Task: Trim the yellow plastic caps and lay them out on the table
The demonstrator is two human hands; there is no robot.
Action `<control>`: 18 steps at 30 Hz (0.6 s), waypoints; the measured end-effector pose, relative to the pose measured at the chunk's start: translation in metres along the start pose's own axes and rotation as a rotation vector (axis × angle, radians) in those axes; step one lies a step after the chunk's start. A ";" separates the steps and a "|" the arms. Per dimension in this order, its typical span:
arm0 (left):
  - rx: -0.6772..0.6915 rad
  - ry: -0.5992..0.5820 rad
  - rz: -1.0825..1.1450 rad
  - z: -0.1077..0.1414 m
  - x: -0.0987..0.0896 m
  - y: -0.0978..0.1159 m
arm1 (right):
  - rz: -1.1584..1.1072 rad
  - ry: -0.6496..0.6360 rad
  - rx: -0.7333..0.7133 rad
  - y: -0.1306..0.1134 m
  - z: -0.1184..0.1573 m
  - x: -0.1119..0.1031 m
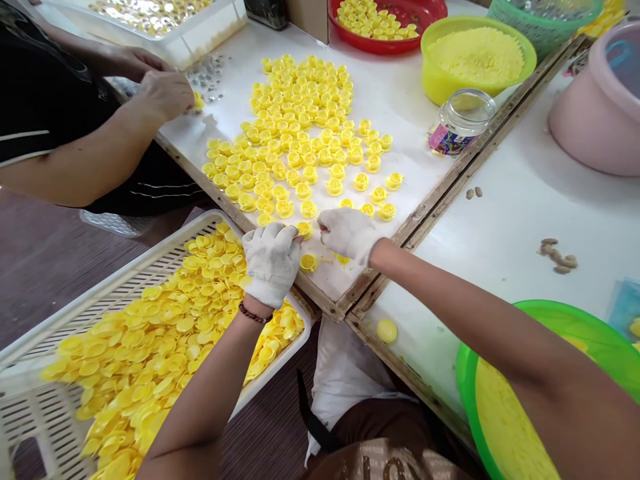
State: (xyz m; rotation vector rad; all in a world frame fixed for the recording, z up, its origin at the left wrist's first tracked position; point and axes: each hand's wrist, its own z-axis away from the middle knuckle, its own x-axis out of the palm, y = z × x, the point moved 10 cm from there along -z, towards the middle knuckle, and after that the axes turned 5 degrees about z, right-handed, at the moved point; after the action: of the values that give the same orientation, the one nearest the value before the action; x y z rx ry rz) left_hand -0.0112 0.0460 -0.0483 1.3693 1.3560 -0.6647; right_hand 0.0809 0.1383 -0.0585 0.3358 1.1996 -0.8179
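Observation:
My left hand, in a white knit glove, is closed at the table's near corner. A small round yellow plastic piece shows at its thumb and fingertips. Just to the right, my right hand, gloved too, has its fingers curled in; whatever they hold is hidden. Another yellow cup-like piece lies on the table between the hands, and one more is partly covered by the right hand. Beyond them spreads a large group of similar yellow pieces, standing close together on the white tabletop.
A white slotted crate full of flat yellow parts stands at left. A co-worker's hands work at the far left edge. Farther back are a red basin, a yellow bowl and a jar. A green basin sits right.

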 end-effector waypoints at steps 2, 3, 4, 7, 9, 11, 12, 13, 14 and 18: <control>-0.014 -0.101 -0.034 0.000 0.002 0.005 | 0.021 -0.025 -0.052 0.009 0.015 -0.003; -0.016 -0.166 -0.061 -0.001 0.005 0.009 | 0.030 -0.048 -0.080 0.013 0.022 -0.003; -0.021 -0.230 -0.095 -0.002 0.009 0.013 | 0.039 -0.074 -0.099 0.017 0.027 -0.001; -0.069 -0.403 -0.211 -0.010 0.024 0.020 | 0.088 -0.129 -0.089 0.023 0.038 0.005; -0.108 -0.485 -0.251 -0.015 0.032 0.023 | 0.132 -0.163 -0.041 0.023 0.039 0.012; -0.136 -0.541 -0.259 -0.019 0.039 0.024 | 0.168 -0.210 0.010 0.021 0.039 0.020; -0.143 -0.559 -0.257 -0.020 0.041 0.025 | 0.180 -0.228 0.030 0.020 0.039 0.023; -0.147 -0.573 -0.254 -0.022 0.043 0.025 | 0.187 -0.239 0.045 0.020 0.039 0.025; -0.152 -0.584 -0.254 -0.022 0.044 0.026 | 0.190 -0.241 0.052 0.019 0.038 0.026; -0.165 -0.612 -0.265 -0.024 0.047 0.026 | 0.168 -0.224 0.043 0.022 0.040 0.023</control>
State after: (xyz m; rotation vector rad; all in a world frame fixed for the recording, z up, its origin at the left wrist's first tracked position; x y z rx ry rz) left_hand 0.0162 0.0902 -0.0765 0.7636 1.0643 -1.0250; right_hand 0.1274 0.1191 -0.0687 0.3648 0.9325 -0.7161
